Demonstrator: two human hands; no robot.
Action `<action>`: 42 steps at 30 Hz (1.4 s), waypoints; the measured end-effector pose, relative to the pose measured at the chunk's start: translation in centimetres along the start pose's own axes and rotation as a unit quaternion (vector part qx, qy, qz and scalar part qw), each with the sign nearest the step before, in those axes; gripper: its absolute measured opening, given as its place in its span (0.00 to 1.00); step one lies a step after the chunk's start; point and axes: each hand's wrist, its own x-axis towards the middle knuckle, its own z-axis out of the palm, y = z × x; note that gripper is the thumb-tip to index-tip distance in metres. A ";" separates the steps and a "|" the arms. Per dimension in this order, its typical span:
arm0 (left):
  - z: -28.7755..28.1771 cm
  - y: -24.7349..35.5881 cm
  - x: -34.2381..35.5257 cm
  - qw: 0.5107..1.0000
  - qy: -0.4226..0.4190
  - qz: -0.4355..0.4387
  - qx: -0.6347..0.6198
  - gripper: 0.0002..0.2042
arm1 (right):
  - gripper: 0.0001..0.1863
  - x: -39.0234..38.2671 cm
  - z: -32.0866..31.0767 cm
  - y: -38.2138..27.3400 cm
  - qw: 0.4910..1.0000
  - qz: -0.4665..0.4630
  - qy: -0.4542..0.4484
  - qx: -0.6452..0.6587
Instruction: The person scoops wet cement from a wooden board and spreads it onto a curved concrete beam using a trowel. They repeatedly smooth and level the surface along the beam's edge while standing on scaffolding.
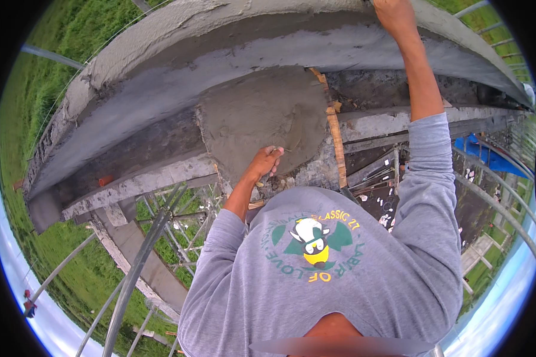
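Observation:
My left hand (264, 163) is over a slab of wet grey cement (253, 116), which is spread on a board in front of me. Its fingers are curled closed, and a thin piece pokes out past the thumb; what they grip is too small to make out. My right arm reaches far forward to the freshly plastered curved wall (268, 50). At the picture's upper edge, my right hand (395, 16) is against the wall's top, its fingers cut off by the frame. A strip of wood (336, 140) edges the right side of the cement.
A concrete ledge (146, 181) runs below the wall. Metal scaffold pipes (138, 271) stand at the left, with more pipes at the right. Far below are grass and dark ground (375, 208) with scattered debris. A blue tarp (488, 156) hangs at the right.

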 end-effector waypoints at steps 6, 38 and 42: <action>-3.4 -2.9 -7.7 0.919 0.076 0.139 0.361 0.26 | 0.18 0.0 -0.1 -0.5 0.995 0.081 0.010 0.054; -17.5 9.7 -4.1 0.782 0.269 0.146 0.543 0.28 | 0.26 -0.1 -1.0 -0.7 0.990 0.120 -0.044 0.058; -18.0 12.1 -13.5 0.762 0.323 0.175 0.533 0.24 | 0.24 0.1 -0.9 -1.1 0.986 0.142 -0.046 0.073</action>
